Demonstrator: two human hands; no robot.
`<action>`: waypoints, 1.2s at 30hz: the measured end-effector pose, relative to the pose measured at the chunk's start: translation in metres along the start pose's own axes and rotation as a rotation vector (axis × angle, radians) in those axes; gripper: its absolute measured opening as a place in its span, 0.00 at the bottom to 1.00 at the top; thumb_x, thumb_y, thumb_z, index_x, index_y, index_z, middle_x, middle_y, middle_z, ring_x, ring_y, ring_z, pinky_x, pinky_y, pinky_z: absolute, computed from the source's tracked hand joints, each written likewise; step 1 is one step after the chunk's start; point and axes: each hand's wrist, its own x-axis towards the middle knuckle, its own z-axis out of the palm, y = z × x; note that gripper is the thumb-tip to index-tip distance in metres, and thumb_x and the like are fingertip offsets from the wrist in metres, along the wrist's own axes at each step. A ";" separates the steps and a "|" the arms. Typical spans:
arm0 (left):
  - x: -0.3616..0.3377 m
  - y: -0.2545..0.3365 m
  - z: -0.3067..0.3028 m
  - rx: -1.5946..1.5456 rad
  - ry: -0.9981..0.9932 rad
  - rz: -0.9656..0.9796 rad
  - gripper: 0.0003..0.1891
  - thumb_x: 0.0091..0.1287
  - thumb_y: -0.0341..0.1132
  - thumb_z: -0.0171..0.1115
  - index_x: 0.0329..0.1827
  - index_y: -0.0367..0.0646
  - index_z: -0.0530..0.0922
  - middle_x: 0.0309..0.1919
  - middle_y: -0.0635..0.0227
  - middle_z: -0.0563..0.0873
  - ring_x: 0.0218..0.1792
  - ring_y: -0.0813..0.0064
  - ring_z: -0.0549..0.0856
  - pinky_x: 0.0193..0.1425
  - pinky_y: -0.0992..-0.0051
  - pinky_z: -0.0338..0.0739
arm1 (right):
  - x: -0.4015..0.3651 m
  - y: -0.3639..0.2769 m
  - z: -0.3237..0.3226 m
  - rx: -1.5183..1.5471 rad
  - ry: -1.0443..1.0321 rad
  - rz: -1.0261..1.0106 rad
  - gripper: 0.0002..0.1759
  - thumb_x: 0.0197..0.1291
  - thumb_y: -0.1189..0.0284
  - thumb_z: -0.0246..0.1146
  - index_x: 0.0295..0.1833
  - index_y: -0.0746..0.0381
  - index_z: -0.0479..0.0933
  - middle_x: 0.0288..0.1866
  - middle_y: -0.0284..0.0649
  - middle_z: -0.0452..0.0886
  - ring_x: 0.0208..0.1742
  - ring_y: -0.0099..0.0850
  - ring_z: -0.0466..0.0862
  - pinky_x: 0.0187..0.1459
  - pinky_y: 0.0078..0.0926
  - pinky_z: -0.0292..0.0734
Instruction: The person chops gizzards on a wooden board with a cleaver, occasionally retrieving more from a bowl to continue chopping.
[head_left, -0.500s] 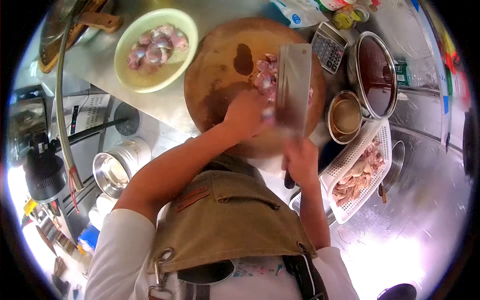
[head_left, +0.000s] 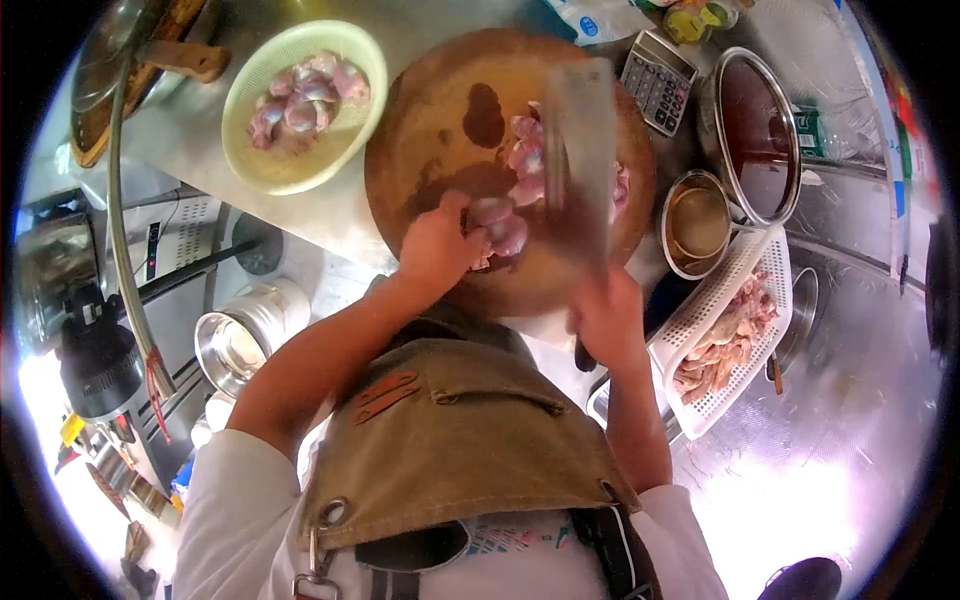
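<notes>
My right hand (head_left: pixel 608 315) grips the dark handle of a cleaver (head_left: pixel 585 130), whose broad blade is blurred and raised over the round wooden chopping board (head_left: pixel 425 120). My left hand (head_left: pixel 435 245) is closed at the edge of a purplish-pink gizzard (head_left: pixel 500 228) on the near part of the board. Cut gizzard pieces (head_left: pixel 527 160) lie in a row just left of the blade, and more pieces (head_left: pixel 621 185) show to its right. Part of the pile is hidden behind the blade.
Left of the board, a pale green colander (head_left: pixel 240 150) holds several whole gizzards. To the right stand a calculator (head_left: pixel 657 82), a steel pot of dark red liquid (head_left: pixel 750 140), a small steel bowl (head_left: pixel 695 225) and a white basket (head_left: pixel 700 415) of raw meat.
My left hand has drawn back left, away from the cut pieces, and a gizzard now shows at its fingertips. The cleaver has moved slightly left and up, still in my right hand.
</notes>
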 end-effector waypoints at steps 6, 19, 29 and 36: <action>0.001 -0.006 -0.010 0.141 0.236 0.601 0.12 0.55 0.30 0.67 0.42 0.43 0.79 0.32 0.59 0.83 0.36 0.52 0.82 0.41 0.59 0.78 | 0.032 0.005 0.032 -0.385 -0.062 -0.347 0.15 0.69 0.65 0.59 0.38 0.68 0.73 0.26 0.59 0.77 0.30 0.58 0.80 0.33 0.47 0.73; 0.027 -0.026 0.017 -0.164 0.254 0.593 0.10 0.50 0.28 0.68 0.37 0.40 0.80 0.31 0.59 0.82 0.34 0.54 0.81 0.39 0.60 0.79 | 0.056 -0.009 0.060 -0.525 -0.039 -0.399 0.12 0.68 0.69 0.56 0.37 0.69 0.71 0.29 0.62 0.78 0.35 0.64 0.79 0.36 0.56 0.72; 0.024 -0.032 0.018 -0.127 0.209 0.710 0.12 0.49 0.33 0.70 0.34 0.43 0.77 0.30 0.62 0.78 0.33 0.58 0.79 0.38 0.62 0.76 | 0.069 0.013 0.069 -0.656 -0.100 -0.305 0.14 0.66 0.69 0.56 0.49 0.69 0.73 0.36 0.62 0.81 0.38 0.65 0.80 0.40 0.56 0.74; 0.016 -0.047 0.020 0.021 0.217 0.894 0.14 0.51 0.32 0.69 0.41 0.41 0.80 0.39 0.62 0.81 0.39 0.59 0.81 0.42 0.64 0.78 | 0.082 -0.019 0.058 -0.324 -0.143 0.195 0.12 0.71 0.67 0.56 0.44 0.66 0.73 0.28 0.48 0.81 0.23 0.35 0.83 0.24 0.35 0.75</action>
